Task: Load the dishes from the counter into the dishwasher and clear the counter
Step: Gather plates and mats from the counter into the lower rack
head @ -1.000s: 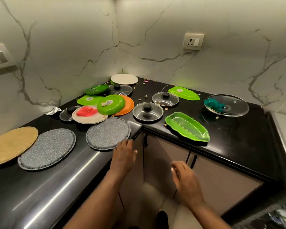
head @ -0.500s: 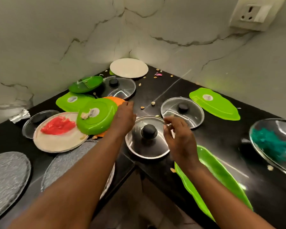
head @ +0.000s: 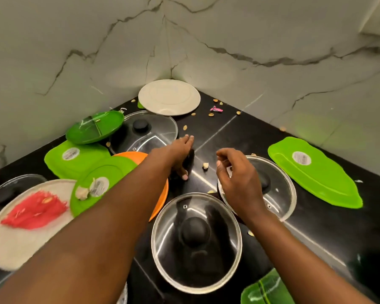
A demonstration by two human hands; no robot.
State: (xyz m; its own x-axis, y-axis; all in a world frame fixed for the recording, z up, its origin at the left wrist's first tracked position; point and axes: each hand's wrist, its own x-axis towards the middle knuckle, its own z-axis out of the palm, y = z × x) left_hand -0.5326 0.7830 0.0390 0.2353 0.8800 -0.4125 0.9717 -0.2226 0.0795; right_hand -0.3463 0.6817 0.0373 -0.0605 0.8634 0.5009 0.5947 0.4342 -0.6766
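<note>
A: Status? Near to far pls.

B: Nearest, centre: round glass lid w/ black knob point(head: 196, 242), flat on the black stone counter point(head: 327, 233). Near right corner: part of a green leaf-shaped tray point(head: 266, 290). Near left: beige round plate w/ red scraps point(head: 20, 224), and a lime round plate point(head: 103, 183) lying over an orange plate point(head: 160, 194).

A: Hands?

B: Right hand point(head: 237, 176) hovers over a second glass lid point(head: 279, 189), fingers loosely curled, thumb and forefinger close together. Can't tell if it's pinching anything. Left hand point(head: 180, 154) reaches past the orange plate, fingers straight and together, tips down on the counter, gripping nothing. A pale crumb point(head: 205, 165) lies between the two hands.

A: Further back?

B: Right: another lime leaf tray w/ sticker point(head: 316, 172). Left: third glass lid point(head: 149, 132), dark green plate point(head: 94, 128) overlapping its rim, lime leaf tray point(head: 75, 156) below that. Far corner: white round plate point(head: 169, 97), plus seeds and a pink wrapper point(head: 216, 109) near it.

A: Progress?

B: Barely begun, imo. Every dish in view is on the counter, scraps not cleared, dishwasher not in view. Looks like crumb-gathering comes first; all loading is left.
</note>
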